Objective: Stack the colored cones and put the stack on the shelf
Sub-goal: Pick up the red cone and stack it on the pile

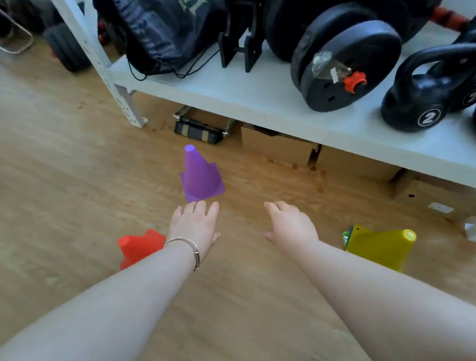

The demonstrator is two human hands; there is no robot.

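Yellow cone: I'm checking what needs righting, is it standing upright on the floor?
No, the yellow cone lies tipped on its side on the wooden floor, its tip pointing right.

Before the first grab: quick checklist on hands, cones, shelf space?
1. Hands free: ok. The left hand and right hand are open and hold nothing.
2. Purple cone ready to grab: ok. It stands upright on the floor, just beyond the left fingertips.
3. Yellow cone upright: not ok. It lies on its side, tip to the right, with a green thing at its base.
4. Red cone pose: cannot tell. It is partly hidden behind the left arm.
5. Shelf room: probably ok. There is a bare patch at the front, between the bag and the weights.
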